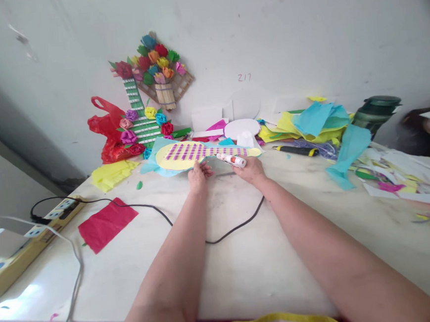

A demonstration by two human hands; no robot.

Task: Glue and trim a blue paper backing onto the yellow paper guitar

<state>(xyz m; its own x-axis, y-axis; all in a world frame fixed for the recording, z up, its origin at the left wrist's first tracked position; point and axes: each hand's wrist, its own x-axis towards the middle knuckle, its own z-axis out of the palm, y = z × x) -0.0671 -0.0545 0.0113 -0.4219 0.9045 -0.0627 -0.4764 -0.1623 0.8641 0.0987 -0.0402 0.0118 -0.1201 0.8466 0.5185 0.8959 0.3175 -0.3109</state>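
A yellow paper guitar shape [179,160] with rows of purple strips lies on light blue paper at the far middle of the white table [245,258]. My left hand [198,174] rests at its near edge, fingers bent and pressing on the paper. My right hand [252,168] is closed round a white glue stick with a red cap [232,159], which lies across the guitar's neck.
A black cable [159,212] crosses the table towards a power strip [27,240] at the left. A red paper sheet [106,228] lies front left, yellow paper [112,175] behind it. Paper flower crafts [155,66] lean on the wall. Blue and yellow tissue [319,123], a yellow-black cutter [296,149] and scraps crowd the right.
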